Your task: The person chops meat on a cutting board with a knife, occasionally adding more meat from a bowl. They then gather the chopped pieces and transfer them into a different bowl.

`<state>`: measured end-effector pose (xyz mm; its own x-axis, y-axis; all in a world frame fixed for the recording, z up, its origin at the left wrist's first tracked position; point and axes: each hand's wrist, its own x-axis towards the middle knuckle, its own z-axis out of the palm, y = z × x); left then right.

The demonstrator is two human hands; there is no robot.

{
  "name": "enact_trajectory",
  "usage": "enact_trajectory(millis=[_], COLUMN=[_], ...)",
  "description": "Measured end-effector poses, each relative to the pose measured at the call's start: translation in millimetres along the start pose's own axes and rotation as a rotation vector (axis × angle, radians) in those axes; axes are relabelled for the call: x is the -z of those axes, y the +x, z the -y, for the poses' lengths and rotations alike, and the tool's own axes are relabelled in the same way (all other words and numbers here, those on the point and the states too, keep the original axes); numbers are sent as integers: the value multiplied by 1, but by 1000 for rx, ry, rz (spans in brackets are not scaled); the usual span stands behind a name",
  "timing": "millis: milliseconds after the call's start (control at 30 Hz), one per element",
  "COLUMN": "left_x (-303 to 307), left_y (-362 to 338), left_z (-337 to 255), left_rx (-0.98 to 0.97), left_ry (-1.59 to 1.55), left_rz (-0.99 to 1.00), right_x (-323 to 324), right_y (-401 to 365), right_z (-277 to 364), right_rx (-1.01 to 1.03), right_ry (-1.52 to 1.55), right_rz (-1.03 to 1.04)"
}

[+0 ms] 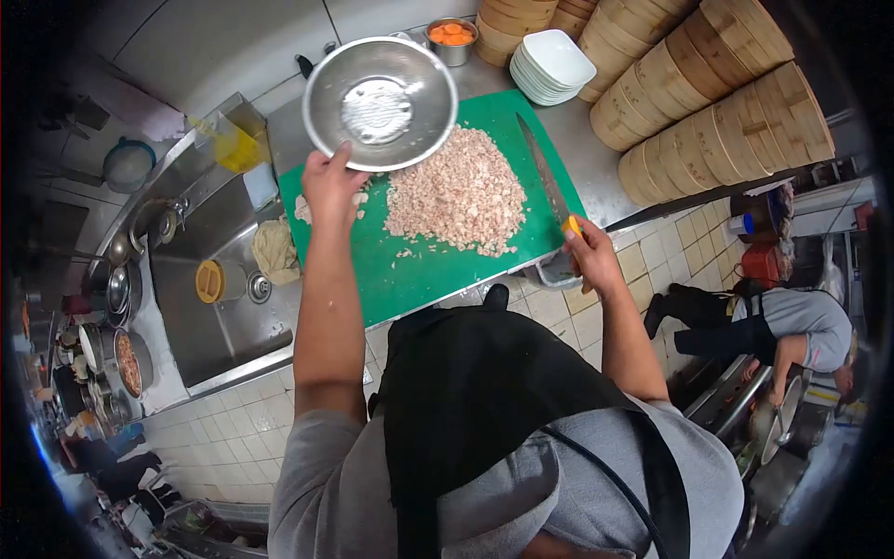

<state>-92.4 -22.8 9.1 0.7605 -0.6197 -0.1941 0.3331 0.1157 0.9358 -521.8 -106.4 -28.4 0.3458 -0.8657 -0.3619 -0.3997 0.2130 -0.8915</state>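
One metal bowl (pixel 326 102), its rim grasped by my left hand (pixel 333 182), lies beyond that hand, partly over the green cutting board (pixel 372 270) — chopped meat (pixel 456 196) beside it. My right hand (pixel 593 253) grips the yellow-handled knife (pixel 545 172) — blade along the board's right side.

Far-left clutter (pixel 67 373) blurred, perhaps cookware

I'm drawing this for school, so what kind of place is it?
Probably a restaurant kitchen: there's a big heap of chopped food on a green cutting board, many bamboo steamers stacked up, and a metal sink.
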Motion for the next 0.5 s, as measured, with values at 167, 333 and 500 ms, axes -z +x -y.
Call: enact_trajectory(millis=[167,333,500], left_x=[-80,-130,-149], left_y=[29,69,79], left_z=[23,58,75], left_rx=[92,242,301], left_ry=[45,118,120], left_rz=[101,133,81], right_x=[33,51,61], right_y=[-3,-2,-7], right_z=[-28,-38,-36], right_rx=[-63,-132,-124], right_ry=[53,76,107], right_rz=[44,94,105])
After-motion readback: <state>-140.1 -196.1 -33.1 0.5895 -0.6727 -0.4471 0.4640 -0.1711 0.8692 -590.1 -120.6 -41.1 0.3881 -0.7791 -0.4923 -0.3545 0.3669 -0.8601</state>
